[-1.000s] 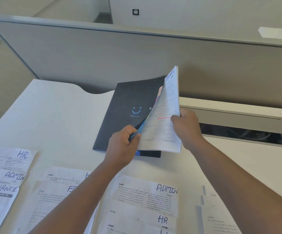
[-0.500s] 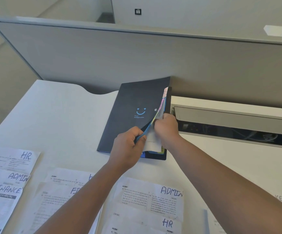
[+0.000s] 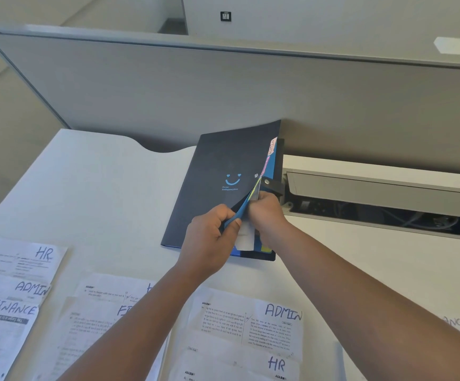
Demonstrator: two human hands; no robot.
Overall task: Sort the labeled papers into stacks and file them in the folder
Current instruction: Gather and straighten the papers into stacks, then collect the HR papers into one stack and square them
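A dark folder (image 3: 223,171) with a blue smiley lies on the white desk against the partition, its cover raised slightly. My left hand (image 3: 209,237) pinches the cover's lower edge and a blue divider. My right hand (image 3: 267,215) grips a white paper stack (image 3: 246,237) that sits mostly inside the folder, only its lower corner showing. Coloured tabs (image 3: 271,149) stick out along the folder's right edge. Labeled sheets lie near me: an ADMIN sheet (image 3: 253,320), an HR sheet (image 3: 240,364), an HR sheet at the left (image 3: 22,257), and a FINANCE sheet (image 3: 3,325).
A grey partition (image 3: 223,86) stands behind the desk. An open cable tray (image 3: 383,199) with a raised lid lies right of the folder. Another sheet's lettering (image 3: 457,323) shows at the right edge. The white desk (image 3: 99,193) stretches left of the folder.
The white paper stack, held up and open beside the folder a second ago, has gone down into the folder. My right hand moved left and down with it; the cover closed further.
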